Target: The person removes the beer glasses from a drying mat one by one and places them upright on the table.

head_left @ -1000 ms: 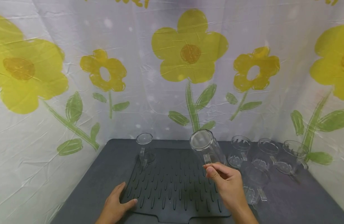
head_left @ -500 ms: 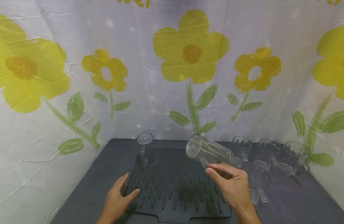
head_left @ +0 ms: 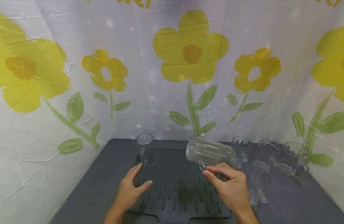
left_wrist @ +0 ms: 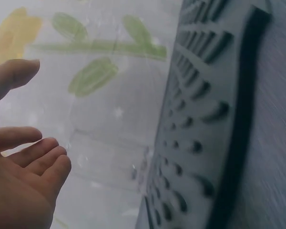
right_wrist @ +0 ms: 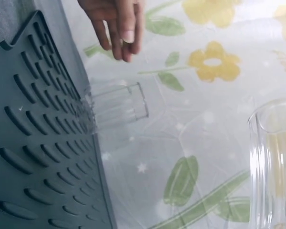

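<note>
Mug glossy, transparent; mat matt, ridged; backdrop wrinkled.

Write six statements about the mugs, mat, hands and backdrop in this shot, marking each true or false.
1. The right hand holds a clear mug by its handle. True.
2. The left hand also grips a mug. False: the left hand holds nothing.
3. The clear mug is held upright. False: it is tipped over, nearly on its side.
4. Another mug stands on the ridged mat. True.
5. The remaining mugs stand left of the mat. False: the remaining mugs stand to its right.
6. The backdrop has yellow flowers. True.
</note>
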